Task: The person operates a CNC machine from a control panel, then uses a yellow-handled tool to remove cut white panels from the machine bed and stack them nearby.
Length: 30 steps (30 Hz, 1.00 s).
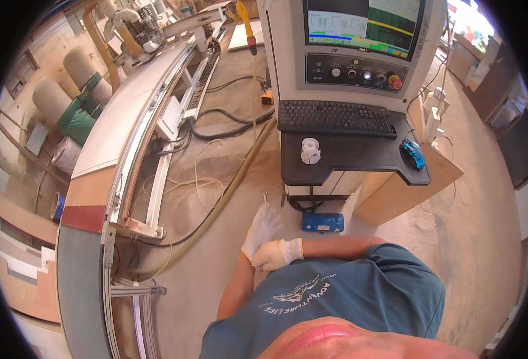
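Observation:
Both my hands wear white knit gloves and meet in front of my chest. My left hand (263,227) points up and away, fingers closed around a slim metal tool (264,195) whose forked tip sticks out above the fingertips. My right hand (278,253) lies just under it, curled at the left glove's cuff by the wrist. Whether it grips the cuff I cannot tell. Both hands hang over a dusty floor, just in front of a machine's control console (351,158).
The console carries a screen (363,24), a button panel, a black keyboard (334,117), a blue mouse (413,152) and a white plastic cup-like part (310,151). A blue box (322,222) lies under it. Hoses and cables (231,185) cross the floor. A long machine bed (126,149) runs along the left.

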### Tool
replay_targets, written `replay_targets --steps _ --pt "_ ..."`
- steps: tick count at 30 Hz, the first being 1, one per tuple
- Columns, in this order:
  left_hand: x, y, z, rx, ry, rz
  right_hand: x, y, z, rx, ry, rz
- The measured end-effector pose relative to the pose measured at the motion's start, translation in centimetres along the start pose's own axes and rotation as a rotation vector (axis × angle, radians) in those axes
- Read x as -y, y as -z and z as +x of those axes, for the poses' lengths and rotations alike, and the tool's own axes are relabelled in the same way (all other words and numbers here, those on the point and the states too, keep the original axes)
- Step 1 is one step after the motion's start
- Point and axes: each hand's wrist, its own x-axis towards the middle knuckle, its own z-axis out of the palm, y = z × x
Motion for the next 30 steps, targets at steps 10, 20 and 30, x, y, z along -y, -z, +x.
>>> replay_targets --steps 10,20,30 --pt "-1.1 -7.5 2.6 -0.215 -0.979 1.144 0.9 7.0 -7.7 -0.193 -0.047 -0.277" --pt "2.0 -17.5 3.9 0.029 -1.562 1.874 1.2 18.1 -22.1 -1.138 -0.218 -0.16" --pt "2.8 -14.5 6.0 0.07 -1.559 1.753 2.8 18.4 -13.7 -0.658 0.281 -0.409"
